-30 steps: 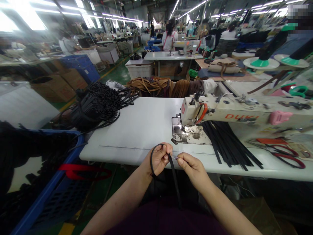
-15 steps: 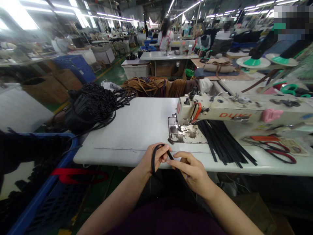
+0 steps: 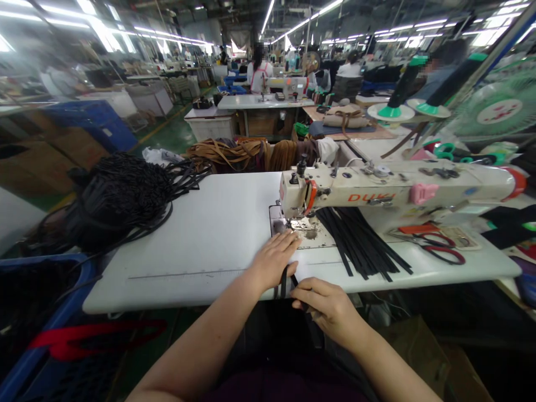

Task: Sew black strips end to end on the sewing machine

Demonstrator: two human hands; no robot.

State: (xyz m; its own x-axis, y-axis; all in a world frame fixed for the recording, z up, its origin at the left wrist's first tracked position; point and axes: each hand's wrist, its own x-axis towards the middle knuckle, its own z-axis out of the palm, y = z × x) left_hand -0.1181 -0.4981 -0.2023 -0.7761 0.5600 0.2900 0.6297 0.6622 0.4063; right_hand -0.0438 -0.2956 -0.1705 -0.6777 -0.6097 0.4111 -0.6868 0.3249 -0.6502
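Note:
My left hand lies stretched out over the front of the needle plate, fingertips close to the needle area and thumb apart. A narrow black strap runs out from beneath it over the table's front edge; its upper end is hidden under the hand. Just in front of that edge, my right hand is closed, with thumb and fingers pinching a black strap length. The sewing machine stands beyond both hands. Several flat black strips fan out beneath its arm.
On the table's left sits a big bundle of black straps. Red-handled scissors lie at the right. A blue basket with a red strap stands at the lower left. Brown straps hang behind the table.
My left hand has moved forward from the table's edge to the needle plate, and its fingers have straightened. The strap loop around its thumb is gone. My right hand has moved slightly down.

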